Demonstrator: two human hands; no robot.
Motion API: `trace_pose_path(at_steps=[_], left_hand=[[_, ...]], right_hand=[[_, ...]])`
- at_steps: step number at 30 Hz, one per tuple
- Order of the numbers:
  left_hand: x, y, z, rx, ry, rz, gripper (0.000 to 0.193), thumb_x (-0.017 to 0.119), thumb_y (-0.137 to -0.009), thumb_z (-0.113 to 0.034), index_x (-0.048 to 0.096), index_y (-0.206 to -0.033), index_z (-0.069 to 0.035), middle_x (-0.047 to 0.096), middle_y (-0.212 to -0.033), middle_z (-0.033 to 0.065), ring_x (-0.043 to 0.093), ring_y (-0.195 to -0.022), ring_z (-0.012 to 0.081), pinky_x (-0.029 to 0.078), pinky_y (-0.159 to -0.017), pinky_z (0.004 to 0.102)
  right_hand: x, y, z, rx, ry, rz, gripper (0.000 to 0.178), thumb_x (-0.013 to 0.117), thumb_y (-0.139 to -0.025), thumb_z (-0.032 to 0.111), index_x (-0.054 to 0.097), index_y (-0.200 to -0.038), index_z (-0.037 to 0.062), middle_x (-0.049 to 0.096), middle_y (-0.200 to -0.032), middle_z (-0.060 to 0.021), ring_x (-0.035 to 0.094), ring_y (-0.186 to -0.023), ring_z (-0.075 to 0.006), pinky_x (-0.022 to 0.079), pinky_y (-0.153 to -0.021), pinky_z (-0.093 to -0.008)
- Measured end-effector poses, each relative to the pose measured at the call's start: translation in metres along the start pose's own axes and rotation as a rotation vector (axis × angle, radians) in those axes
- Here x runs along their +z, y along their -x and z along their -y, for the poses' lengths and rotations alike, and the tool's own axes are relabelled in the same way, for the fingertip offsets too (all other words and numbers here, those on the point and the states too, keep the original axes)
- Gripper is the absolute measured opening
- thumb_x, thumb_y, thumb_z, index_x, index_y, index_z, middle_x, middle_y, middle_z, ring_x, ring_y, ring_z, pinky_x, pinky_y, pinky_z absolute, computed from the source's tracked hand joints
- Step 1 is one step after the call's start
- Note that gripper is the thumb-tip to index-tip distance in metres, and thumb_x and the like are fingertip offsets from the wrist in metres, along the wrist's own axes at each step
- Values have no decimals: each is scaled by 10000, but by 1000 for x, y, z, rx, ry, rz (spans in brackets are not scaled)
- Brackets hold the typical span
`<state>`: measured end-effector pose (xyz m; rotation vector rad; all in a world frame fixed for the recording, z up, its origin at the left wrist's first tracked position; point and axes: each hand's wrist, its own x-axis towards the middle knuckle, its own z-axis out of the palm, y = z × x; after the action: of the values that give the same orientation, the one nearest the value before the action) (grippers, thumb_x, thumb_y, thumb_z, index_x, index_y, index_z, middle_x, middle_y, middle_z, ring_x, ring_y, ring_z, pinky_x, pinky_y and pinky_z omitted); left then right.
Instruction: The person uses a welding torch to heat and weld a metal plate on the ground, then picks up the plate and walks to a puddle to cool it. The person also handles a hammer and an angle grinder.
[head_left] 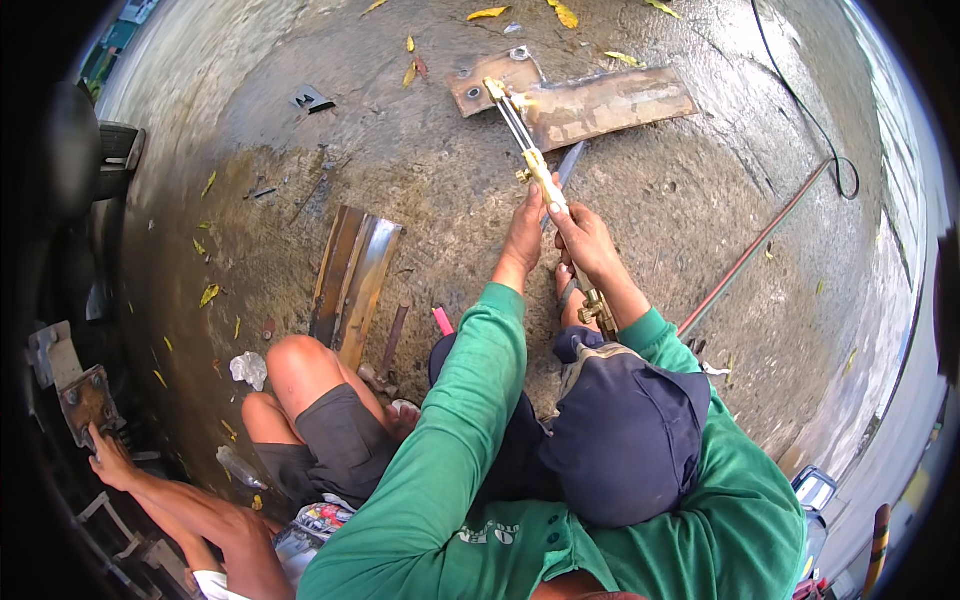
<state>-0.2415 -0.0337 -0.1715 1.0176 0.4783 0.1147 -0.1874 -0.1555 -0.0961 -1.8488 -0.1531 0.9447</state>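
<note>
Concrete ground [690, 240] is scattered with yellow leaves [565, 14]. Left hand [522, 235] and right hand [588, 240] are wrapped around a brass torch [537, 165], presumably for steadiness; its tip [493, 86] is held at a rusty drilled plate [468, 92], beside a steel strip [620, 108], both ground-supported. White lettering [490, 533] is seen on the green shirt [400, 500]; no torch label is legible.

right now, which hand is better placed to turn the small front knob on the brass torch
Probably the left hand: it lies nearer the small brass knob, while the right hand grips the long brass torch from the opposite side.
</note>
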Motion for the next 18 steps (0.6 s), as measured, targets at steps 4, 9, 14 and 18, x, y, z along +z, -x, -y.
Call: trace_pose_path(at_steps=[4,9,14,18], left_hand=[[3,-5,1,-20,-6,-7,777,329,-1038,-680,399,-1570,-119,499,-1518,122,403,-1434,259,272,-1192,442],[0,-17,0,8,7,-17,790,311,-1032,-699,379,-1583,-137,497,-1528,105,390,-1443,257,250,-1191,468],[1,-18,0,-35,-30,-23,819,305,-1003,-748,380,-1585,-177,505,-1523,87,400,-1433,250,241,-1186,480],[-1,-18,2,-28,-24,-29,817,306,-1005,-746,385,-1581,-173,509,-1520,88,405,-1426,244,247,-1184,472]], right_hand=[[-2,-9,-4,18,-12,-1,554,637,-974,507,650,-1058,-40,637,-718,-98,621,-532,-183,497,-487,-351],[2,-21,0,-35,54,-26,542,631,-982,506,638,-1025,-34,636,-715,-91,613,-526,-174,488,-480,-343],[2,-24,-3,-48,51,-34,562,650,-961,512,648,-1036,-45,656,-709,-120,639,-527,-198,502,-479,-364],[2,-22,-2,-57,67,-35,556,650,-961,506,647,-1044,-44,654,-700,-117,643,-531,-200,504,-482,-366]])
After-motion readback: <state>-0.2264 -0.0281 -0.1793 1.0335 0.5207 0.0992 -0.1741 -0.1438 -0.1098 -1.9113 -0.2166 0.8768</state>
